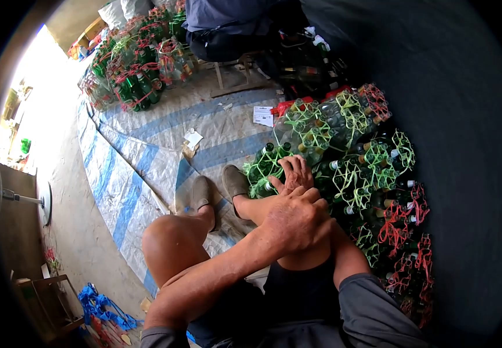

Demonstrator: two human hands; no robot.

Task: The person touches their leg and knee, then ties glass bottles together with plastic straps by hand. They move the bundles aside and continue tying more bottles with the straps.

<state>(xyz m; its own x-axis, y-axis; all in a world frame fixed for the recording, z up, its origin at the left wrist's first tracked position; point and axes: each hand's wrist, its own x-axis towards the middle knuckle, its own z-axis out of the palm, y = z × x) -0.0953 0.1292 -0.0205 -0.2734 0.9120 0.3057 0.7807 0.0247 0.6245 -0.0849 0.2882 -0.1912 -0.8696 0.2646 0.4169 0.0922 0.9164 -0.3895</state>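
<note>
My left hand (300,217) is wrapped around my right wrist, above my bent knee. Beyond it, my right hand (293,175) hangs forward with its fingers apart and nothing visible in them. Just past those fingers stand green glass bottles (258,169) bundled with light green ties. Whether the fingertips touch the bottles is hard to tell. More clear and dark bottles (310,130) in green ties stand beyond and to the right.
Red-tied bottles (399,223) line the right side by a dark sheet (466,174). Another bottle group (138,81) stands at upper left, near a seated person (228,29). A striped tarp (141,156) covers the floor. A fan (45,203) and blue ties (103,307) lie left.
</note>
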